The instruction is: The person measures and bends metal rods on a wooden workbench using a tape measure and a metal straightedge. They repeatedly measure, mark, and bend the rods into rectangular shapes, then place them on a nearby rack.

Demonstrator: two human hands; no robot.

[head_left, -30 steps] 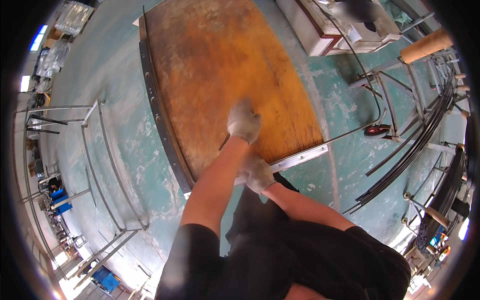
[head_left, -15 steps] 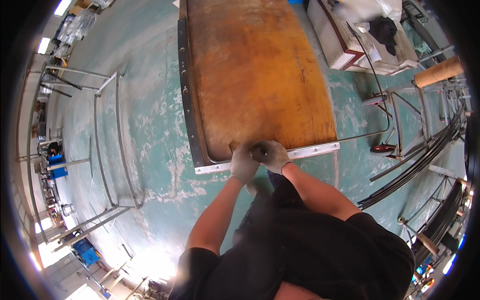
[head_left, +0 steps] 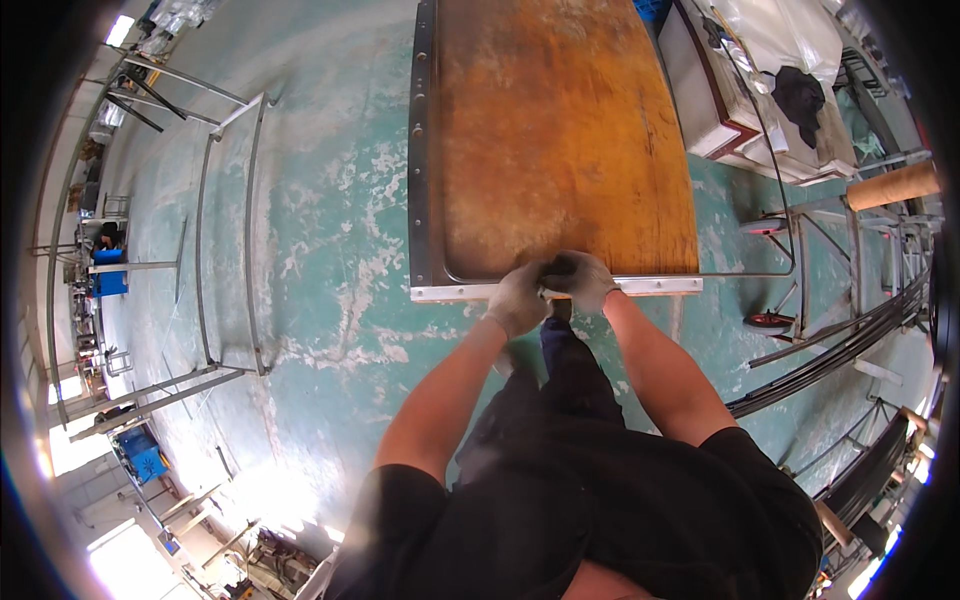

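Observation:
Both my hands wear pale work gloves and meet at the near edge of a worn orange-brown wooden tabletop (head_left: 570,140). A thin dark bent rod (head_left: 745,274) runs along this edge, curves round at the left corner and sticks out past the right side before bending away. My left hand (head_left: 518,300) is closed over the rod, with its fingertips partly hidden. Beside it, my right hand (head_left: 585,280) is closed too, its fingers dark and close against the left one. Below them lies a light metal edge strip (head_left: 660,287) with holes.
A dark drilled metal angle (head_left: 420,180) borders the table's left side. At the far right stands a large white box (head_left: 700,85) with a black cloth (head_left: 798,100) on it. Metal frames (head_left: 255,230) stand left; long dark bars (head_left: 840,345) lie right, near a cardboard roll (head_left: 893,186).
The view has shifted, so the table appears further right and its near edge higher. My hands remain together at the near edge, somewhat right of where they were along it.

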